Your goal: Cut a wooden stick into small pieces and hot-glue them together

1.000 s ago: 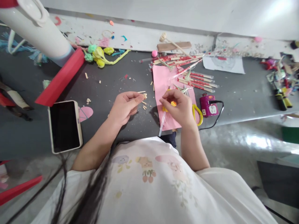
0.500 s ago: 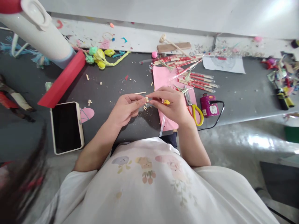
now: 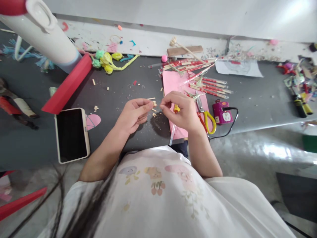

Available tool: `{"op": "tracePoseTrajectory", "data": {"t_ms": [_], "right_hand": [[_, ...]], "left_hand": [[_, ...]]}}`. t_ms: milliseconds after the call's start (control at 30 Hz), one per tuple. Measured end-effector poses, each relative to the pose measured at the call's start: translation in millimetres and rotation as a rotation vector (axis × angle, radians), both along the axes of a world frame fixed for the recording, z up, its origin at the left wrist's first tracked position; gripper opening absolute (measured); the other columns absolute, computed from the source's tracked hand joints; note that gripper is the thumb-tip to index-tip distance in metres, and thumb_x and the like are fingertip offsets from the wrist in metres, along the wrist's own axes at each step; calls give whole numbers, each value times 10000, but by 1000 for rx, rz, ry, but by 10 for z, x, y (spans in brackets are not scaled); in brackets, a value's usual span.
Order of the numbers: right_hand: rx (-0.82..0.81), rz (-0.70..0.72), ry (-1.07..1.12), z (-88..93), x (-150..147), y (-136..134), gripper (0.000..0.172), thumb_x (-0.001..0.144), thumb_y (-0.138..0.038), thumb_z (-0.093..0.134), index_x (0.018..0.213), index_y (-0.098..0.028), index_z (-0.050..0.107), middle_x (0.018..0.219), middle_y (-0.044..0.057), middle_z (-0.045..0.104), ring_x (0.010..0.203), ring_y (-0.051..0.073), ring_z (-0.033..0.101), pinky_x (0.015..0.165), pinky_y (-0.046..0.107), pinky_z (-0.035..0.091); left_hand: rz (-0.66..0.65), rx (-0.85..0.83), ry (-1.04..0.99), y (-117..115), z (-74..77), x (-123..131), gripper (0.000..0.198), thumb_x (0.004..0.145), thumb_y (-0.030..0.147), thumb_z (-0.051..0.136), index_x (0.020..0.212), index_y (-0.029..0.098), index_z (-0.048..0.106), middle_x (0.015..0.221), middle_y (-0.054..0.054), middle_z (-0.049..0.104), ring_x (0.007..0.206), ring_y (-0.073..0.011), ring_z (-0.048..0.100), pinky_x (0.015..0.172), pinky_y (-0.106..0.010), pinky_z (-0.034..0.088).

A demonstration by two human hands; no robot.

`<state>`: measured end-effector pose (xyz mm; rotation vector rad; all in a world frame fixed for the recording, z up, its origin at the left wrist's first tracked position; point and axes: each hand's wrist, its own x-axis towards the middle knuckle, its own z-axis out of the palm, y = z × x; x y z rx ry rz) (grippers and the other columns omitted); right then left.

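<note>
My left hand [image 3: 135,114] pinches a small cluster of pale wooden bits [image 3: 155,103] between thumb and forefinger. Just right of it, a narrow gap away, my right hand [image 3: 182,110] has thumb and forefinger tips pressed together; whatever is between them is too small to make out. Short cut stick pieces [image 3: 154,115] lie on the dark table under my hands, along with a thin wooden stick [image 3: 151,98] and fine crumbs. Beneath my right hand is a pink sheet [image 3: 169,81], partly covered by it. Scissors with a yellow and red handle [image 3: 211,123] lie beside my right wrist.
A phone [image 3: 71,135] and pink paper oval [image 3: 93,122] lie left. Behind are a red bar [image 3: 66,84], a white bottle [image 3: 54,39] and yellow-green yarn [image 3: 106,62]. Wrapped sticks [image 3: 210,87] and a purple box with cable [image 3: 222,112] lie right. Loose hair crosses the lower left.
My right fingertips have drawn away to the right from the wooden cluster and come together. My left hand keeps its pinch, nearly still. Hair has swung across the lower left.
</note>
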<state>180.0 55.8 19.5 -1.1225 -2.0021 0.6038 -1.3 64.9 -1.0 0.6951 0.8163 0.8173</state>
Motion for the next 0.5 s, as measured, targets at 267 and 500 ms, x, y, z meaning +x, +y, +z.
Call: {"op": "tracePoseTrajectory", "data": {"t_ms": [267,500], "right_hand": [[-136,-211,8,-100,154,-5,130,836,-112,460,771,-210,517,714,-17,560,654,123,515,634,270,401],[-201,-211,-147,-121,194,-15,212,877,-191,468,669,-194,506,646,-9,541,631,125,497,617,274,364]], "left_hand": [[-12,-7,-92,29,-14,-57,195,700,320,745,713,144,663,399,106,250,332,4,154,333,-136,121],[-44,53,-152,18,-35,-58,199,696,334,767,733,156,685,395,106,254,337,4,162,343,-124,151]]}}
